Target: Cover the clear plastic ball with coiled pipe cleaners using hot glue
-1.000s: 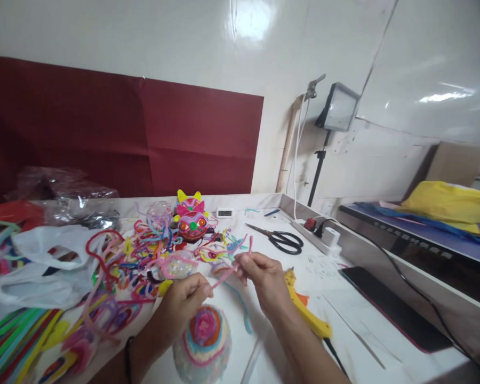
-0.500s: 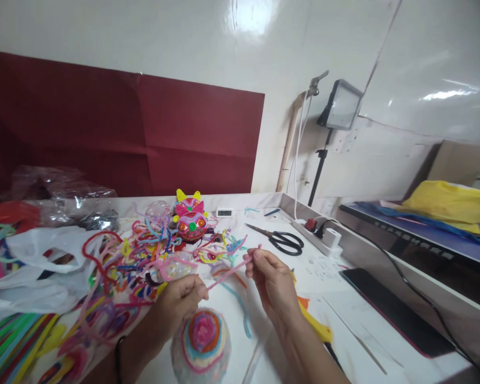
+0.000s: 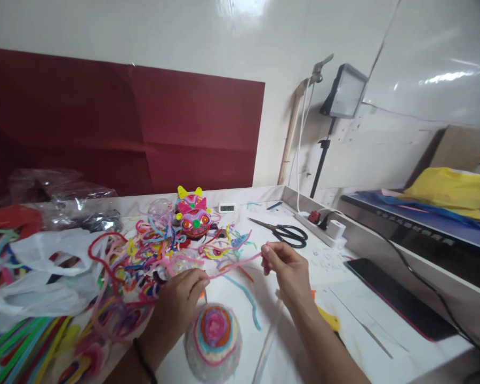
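Note:
A pink pipe cleaner stretches between my two hands above the table. My left hand pinches its left end, and my right hand pinches it close to the right end, with a small tip showing past the fingers. Just below my left hand stands a rounded grey form, its top covered with coiled rings of pink, orange, blue and cream. A light blue pipe cleaner lies on the table between my hands. Partly hidden by my right forearm is a yellow-handled tool.
Tangled pipe cleaners and white plastic bags fill the left side. Behind them sit colourful animal-face ornaments. Black-handled scissors, a power strip and a dark phone-like slab lie to the right.
My right hand has moved a little away from the left, to the right. The pipe cleaner now sags slightly between them. The view has shifted slightly.

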`<move>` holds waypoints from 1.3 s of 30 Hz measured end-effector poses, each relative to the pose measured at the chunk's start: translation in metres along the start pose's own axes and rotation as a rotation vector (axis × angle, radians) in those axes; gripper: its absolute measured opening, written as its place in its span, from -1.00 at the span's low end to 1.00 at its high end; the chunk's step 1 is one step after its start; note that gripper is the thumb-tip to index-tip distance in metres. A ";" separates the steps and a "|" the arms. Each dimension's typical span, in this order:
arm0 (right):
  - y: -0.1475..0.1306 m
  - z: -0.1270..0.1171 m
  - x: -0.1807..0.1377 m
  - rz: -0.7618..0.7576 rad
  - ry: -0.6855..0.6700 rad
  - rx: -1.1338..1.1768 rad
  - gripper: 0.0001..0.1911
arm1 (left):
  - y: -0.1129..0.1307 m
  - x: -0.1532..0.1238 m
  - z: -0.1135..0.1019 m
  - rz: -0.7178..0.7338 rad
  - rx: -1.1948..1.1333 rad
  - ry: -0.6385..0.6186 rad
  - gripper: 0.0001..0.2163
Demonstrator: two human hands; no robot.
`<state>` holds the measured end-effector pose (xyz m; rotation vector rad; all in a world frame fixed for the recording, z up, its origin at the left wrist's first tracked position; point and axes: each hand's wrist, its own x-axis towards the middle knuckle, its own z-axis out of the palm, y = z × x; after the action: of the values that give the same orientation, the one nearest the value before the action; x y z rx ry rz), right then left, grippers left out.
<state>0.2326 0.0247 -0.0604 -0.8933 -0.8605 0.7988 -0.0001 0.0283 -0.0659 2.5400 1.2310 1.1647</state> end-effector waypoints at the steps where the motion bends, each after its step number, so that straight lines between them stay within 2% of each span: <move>1: 0.000 0.000 0.000 0.010 0.006 0.005 -0.72 | -0.003 0.000 0.001 0.037 0.022 0.007 -0.77; 7: 0.003 0.000 0.001 0.111 0.044 0.117 -0.70 | -0.006 0.000 0.001 0.205 0.123 -0.010 -0.72; 13: 0.002 -0.003 0.004 0.172 0.078 0.145 -0.67 | -0.001 0.004 0.005 0.269 0.112 0.003 -0.71; 19: -0.005 -0.008 0.005 0.118 0.064 0.055 -0.71 | -0.007 0.006 0.002 0.161 0.060 0.067 -0.78; 25: -0.012 -0.010 0.003 0.071 0.068 -0.059 -0.75 | -0.008 0.005 -0.003 0.079 0.073 0.073 -0.80; 32: -0.013 -0.011 0.003 0.219 0.014 0.010 -0.76 | -0.010 0.005 -0.004 0.045 0.083 0.062 -0.81; 39: -0.010 -0.018 0.006 0.371 -0.102 0.086 -0.75 | -0.015 0.005 -0.007 0.010 0.067 0.024 -0.76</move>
<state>0.2528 0.0201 -0.0561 -0.9553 -0.7509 1.2030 -0.0123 0.0400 -0.0635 2.5896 1.2857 1.1796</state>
